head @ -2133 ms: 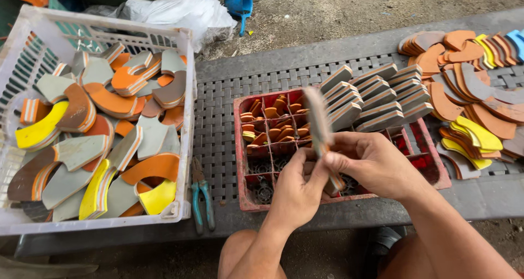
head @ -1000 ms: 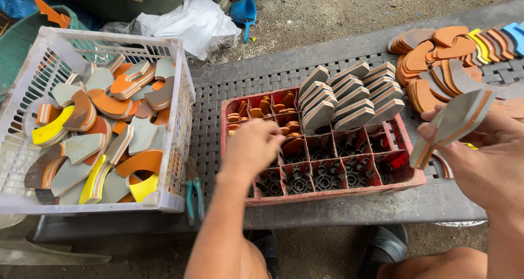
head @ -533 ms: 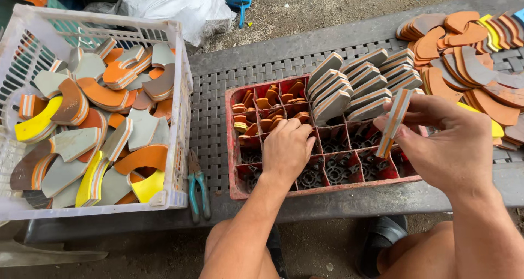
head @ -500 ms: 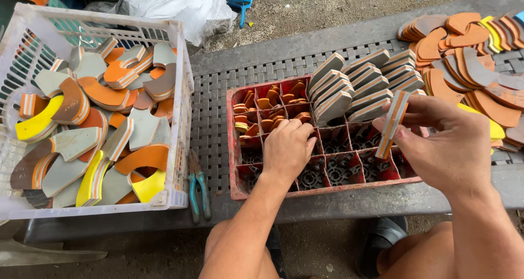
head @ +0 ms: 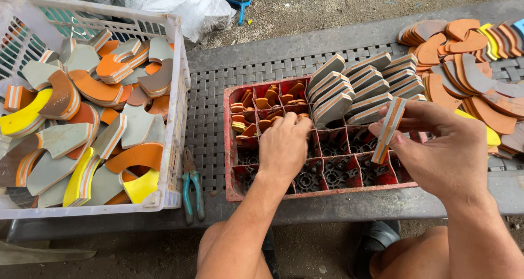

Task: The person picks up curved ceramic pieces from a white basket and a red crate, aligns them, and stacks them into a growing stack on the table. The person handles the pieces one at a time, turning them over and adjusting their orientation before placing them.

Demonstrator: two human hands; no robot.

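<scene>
At nine o'clock a white slatted plastic basket holds grey, orange and yellow curved layered offcuts, and teal-handled pliers lie just beside it on the grey woven bench. At centre, the left hand rests palm down, fingers curled into the red plastic compartment crate; whether it grips anything I cannot tell. At three o'clock the right hand pinches an upright grey-and-orange striped layered strip over the crate.

My left hand reaches forward, palm down, fingers curled, while my right hand pinches, thumb against fingertips.
</scene>
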